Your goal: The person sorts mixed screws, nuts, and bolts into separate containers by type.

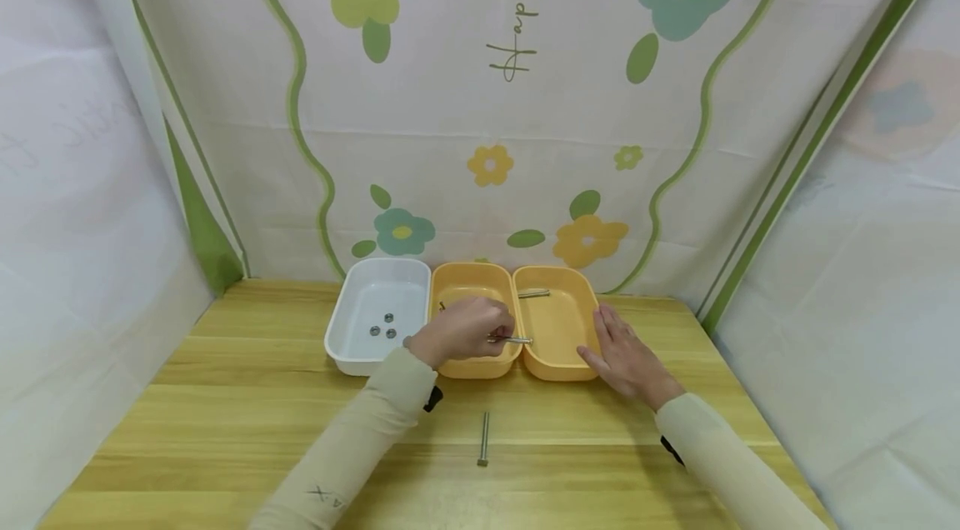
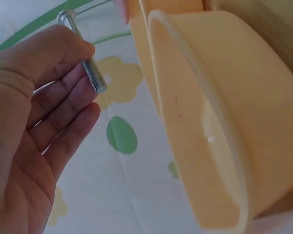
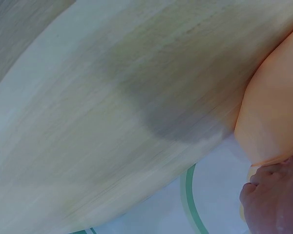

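My left hand (image 1: 468, 328) pinches a metal bolt (image 2: 90, 73) between thumb and fingers, above the middle yellow tray (image 1: 472, 369). In the left wrist view the bolt's head points up and its threaded end down. From the head, its end reaches over the rim of the right yellow tray (image 1: 562, 372). Against that tray's outer right side rests my right hand (image 1: 626, 355), fingers extended along the rim and thumb near the front. Another bolt (image 1: 534, 294) lies at the back of the right tray. The left hand hides much of the middle tray.
On the left, a white tray (image 1: 341, 338) holds three nuts (image 1: 391, 333). One more bolt (image 1: 483, 438) lies on the wooden table (image 1: 555, 472) in front of the trays. Part of a small dark item (image 1: 442, 307) shows in the middle tray. A flowered cloth (image 1: 427, 97) hangs behind.
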`<state>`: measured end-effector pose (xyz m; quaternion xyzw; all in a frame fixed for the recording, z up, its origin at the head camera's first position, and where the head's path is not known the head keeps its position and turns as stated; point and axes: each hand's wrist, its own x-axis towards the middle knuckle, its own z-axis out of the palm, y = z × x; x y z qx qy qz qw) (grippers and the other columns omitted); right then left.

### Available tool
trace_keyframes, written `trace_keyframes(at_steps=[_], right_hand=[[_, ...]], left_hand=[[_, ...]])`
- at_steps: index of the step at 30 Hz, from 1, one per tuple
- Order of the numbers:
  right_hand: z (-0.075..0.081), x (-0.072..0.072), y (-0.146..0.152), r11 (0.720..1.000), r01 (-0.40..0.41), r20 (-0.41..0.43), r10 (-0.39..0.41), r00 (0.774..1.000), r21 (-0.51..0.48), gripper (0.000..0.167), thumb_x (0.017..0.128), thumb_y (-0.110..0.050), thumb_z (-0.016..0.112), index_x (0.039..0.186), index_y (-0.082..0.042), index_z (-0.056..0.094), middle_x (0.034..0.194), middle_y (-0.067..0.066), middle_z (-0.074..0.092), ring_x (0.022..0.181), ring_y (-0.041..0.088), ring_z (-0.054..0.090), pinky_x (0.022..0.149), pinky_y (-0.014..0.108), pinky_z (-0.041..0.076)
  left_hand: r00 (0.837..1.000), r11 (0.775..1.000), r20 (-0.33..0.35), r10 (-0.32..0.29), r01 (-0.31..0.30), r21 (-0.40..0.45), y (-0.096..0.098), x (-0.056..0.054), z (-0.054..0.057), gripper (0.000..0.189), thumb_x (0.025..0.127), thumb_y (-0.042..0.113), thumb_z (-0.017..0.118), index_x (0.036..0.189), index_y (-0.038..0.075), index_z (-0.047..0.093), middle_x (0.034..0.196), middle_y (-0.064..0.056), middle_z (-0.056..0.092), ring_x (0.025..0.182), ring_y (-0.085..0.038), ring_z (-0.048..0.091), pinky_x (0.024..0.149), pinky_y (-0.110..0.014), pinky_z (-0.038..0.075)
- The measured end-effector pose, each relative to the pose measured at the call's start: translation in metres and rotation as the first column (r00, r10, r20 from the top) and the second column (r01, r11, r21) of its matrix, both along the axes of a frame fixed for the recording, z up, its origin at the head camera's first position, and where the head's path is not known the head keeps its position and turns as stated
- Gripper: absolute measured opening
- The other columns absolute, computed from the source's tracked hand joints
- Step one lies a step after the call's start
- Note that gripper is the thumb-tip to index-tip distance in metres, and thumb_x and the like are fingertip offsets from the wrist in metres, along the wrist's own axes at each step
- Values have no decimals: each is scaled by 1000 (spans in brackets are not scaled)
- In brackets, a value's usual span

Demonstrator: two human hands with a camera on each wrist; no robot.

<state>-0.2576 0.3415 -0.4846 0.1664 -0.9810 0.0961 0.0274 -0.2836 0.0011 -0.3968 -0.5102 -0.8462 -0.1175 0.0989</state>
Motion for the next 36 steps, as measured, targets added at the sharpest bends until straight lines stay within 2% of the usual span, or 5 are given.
trace_keyframes(at_steps=[6, 14, 28, 31, 36], right_hand=[[2, 0, -1, 1000, 10, 21, -10, 1000, -13, 88, 112, -55, 37, 164, 11, 11, 175, 30, 6, 164, 46, 11, 130, 64, 19], [1, -1, -3, 1000, -4, -19, 4, 1000, -9, 86, 112, -52, 41, 163, 13, 15, 173, 33, 12, 162, 49, 16, 129, 64, 23], [-1, 3, -3, 1000, 8, -27, -8, 1000, -3, 86, 112, -51, 41, 163, 14, 16, 173, 33, 15, 162, 49, 17, 129, 64, 24], [0, 3, -3, 1000, 9, -24, -9, 1000, -2, 86, 112, -52, 41, 163, 13, 16, 173, 33, 14, 162, 49, 17, 128, 65, 24], [1, 3, -4, 1000, 7, -18, -7, 1000, -7, 86, 112, -52, 40, 163, 14, 16, 173, 33, 14, 162, 49, 16, 128, 65, 24]], left_hand=[[998, 999, -36, 44, -44, 9, 25, -1, -8, 11, 93, 9, 75, 85, 16, 72, 81, 6, 67, 69, -4, 50, 64, -17, 42], [997, 998, -44, 63, -62, 17, 54, -7, -16, 12, 96, 8, 72, 87, 16, 72, 85, 5, 67, 72, -5, 51, 64, -16, 42], [996, 997, -46, 75, -73, 36, 71, -17, -33, 11, 99, 12, 73, 89, 17, 73, 87, 5, 68, 74, -5, 54, 66, -16, 44], [995, 996, -50, 82, -81, 25, 73, -18, -35, 4, 100, 16, 75, 100, 17, 78, 98, 5, 73, 84, -6, 65, 74, -16, 52], [991, 993, -60, 119, -119, 0, 72, -19, -36, 27, 101, 25, 75, 126, 17, 76, 125, 3, 74, 110, -10, 72, 93, -20, 59]])
